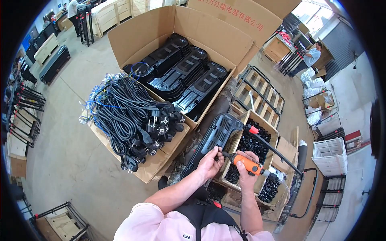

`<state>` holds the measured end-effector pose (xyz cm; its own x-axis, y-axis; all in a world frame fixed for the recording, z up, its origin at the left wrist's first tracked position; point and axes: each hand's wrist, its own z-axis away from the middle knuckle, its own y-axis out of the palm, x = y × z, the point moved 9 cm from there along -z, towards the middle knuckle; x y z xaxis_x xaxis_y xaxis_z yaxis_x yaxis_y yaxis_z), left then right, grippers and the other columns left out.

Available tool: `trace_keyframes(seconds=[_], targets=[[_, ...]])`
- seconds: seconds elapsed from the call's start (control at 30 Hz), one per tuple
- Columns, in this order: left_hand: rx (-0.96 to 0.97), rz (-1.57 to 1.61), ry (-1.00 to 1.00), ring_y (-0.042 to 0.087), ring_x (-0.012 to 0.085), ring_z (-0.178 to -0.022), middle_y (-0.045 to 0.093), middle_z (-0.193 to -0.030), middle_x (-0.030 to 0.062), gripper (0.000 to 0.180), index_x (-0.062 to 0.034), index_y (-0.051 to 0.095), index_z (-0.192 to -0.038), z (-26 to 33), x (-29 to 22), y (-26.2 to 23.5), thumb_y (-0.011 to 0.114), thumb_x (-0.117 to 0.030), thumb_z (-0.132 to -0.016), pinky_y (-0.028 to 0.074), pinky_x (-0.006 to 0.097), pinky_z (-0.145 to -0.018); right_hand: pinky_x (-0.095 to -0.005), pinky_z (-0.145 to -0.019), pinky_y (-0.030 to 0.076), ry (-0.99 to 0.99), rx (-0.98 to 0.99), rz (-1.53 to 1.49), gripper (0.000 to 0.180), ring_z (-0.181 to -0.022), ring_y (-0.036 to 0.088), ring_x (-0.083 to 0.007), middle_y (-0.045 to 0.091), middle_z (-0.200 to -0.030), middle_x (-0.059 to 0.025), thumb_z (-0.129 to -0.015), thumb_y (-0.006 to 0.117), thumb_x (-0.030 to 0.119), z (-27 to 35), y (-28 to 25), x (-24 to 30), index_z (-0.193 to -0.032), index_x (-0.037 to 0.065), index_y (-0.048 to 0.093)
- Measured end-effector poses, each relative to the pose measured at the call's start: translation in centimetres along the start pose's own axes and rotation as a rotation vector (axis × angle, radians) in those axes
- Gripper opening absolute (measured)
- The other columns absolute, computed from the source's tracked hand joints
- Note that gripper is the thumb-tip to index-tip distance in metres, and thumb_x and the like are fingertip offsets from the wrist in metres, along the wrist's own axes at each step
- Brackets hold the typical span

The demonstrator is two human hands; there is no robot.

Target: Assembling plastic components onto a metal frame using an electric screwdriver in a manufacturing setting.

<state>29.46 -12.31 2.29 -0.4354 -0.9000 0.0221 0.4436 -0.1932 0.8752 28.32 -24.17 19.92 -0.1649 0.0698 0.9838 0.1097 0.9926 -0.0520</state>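
Observation:
My right hand (247, 170) is wrapped round an orange and black power screwdriver (250, 165), which has a hose at its back end. The screwdriver's tip points left, toward my left hand (210, 162). The fingers of my left hand are pinched together close to that tip; what they hold is too small to make out. Just beyond them lies a long black plastic housing (220, 132) with slotted vents. A black tubular metal frame (277, 152) with a red piece at its corner runs from the housing's far end to the right.
A wooden bin (277, 134) of small black parts sits under the frame. A large carton (140, 24) holds stacked black housings (187, 72). Bundled black power cords (124, 108) lie to the left. A pallet (257, 90) and a person (311, 56) are at the far right.

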Motion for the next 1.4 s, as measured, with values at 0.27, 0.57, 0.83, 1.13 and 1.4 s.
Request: trace_keyframes(seconds=[0.27, 0.57, 0.83, 1.13, 1.4], targets=[[0.096, 0.038, -0.033, 0.067, 0.016, -0.083, 0.067, -0.091, 0.0002, 0.025, -0.0093, 0.067, -0.125, -0.3, -1.2, 1.0, 0.06, -0.029, -0.11, 0.058, 0.032, -0.076, -0.0424, -0.111, 0.051, 0.017, -0.008, 0.011, 0.053, -0.121, 0.068, -0.0272, 0.071, -0.129, -0.0224, -0.092, 0.079, 0.009, -1.4, 0.8, 0.0, -0.137, 0.0, 0.053], [0.199, 0.104, -0.085, 0.064, 0.0147, -0.084, 0.064, -0.09, -0.0009, 0.031, -0.0091, 0.062, -0.134, -0.6, -2.5, 1.8, 0.057, -0.029, -0.112, 0.057, 0.031, -0.078, -0.041, -0.108, 0.053, 0.086, 0.02, 0.055, 0.054, -0.119, 0.068, -0.0256, 0.072, -0.127, -0.0218, -0.091, 0.082, 0.011, -3.0, 2.5, 0.4, -0.136, 0.001, 0.055], [0.269, 0.092, -0.026, 0.067, 0.0187, -0.088, 0.067, -0.101, 0.0043, 0.036, -0.0021, 0.058, -0.138, -0.4, -3.1, 3.1, 0.05, -0.029, -0.114, 0.06, 0.035, -0.084, -0.0408, -0.11, 0.05, 0.066, 0.046, 0.11, 0.052, -0.12, 0.068, -0.0249, 0.072, -0.127, -0.0198, -0.092, 0.08, 0.01, -5.6, 4.6, 0.5, -0.136, 0.0, 0.055], [0.033, -0.357, -0.146, 0.071, 0.0211, -0.087, 0.07, -0.103, 0.0094, 0.026, -0.0015, 0.061, -0.126, 2.3, -0.2, -0.7, 0.05, -0.022, -0.115, 0.061, 0.033, -0.078, -0.0359, -0.107, 0.052, 0.038, 0.034, 0.173, 0.05, -0.116, 0.068, -0.0201, 0.074, -0.123, -0.0142, -0.09, 0.083, 0.01, -13.2, 6.0, -2.9, -0.133, 0.001, 0.059], [0.049, -0.487, -0.147, 0.067, 0.0109, -0.078, 0.069, -0.095, 0.0012, 0.025, -0.0042, 0.068, -0.122, 3.2, -0.8, -3.0, 0.058, -0.024, -0.112, 0.059, 0.025, -0.072, -0.0338, -0.103, 0.055, 0.065, 0.068, 0.173, 0.05, -0.111, 0.07, -0.0182, 0.075, -0.12, -0.0115, -0.089, 0.084, 0.011, -15.1, 6.7, -5.7, -0.133, 0.002, 0.061]])
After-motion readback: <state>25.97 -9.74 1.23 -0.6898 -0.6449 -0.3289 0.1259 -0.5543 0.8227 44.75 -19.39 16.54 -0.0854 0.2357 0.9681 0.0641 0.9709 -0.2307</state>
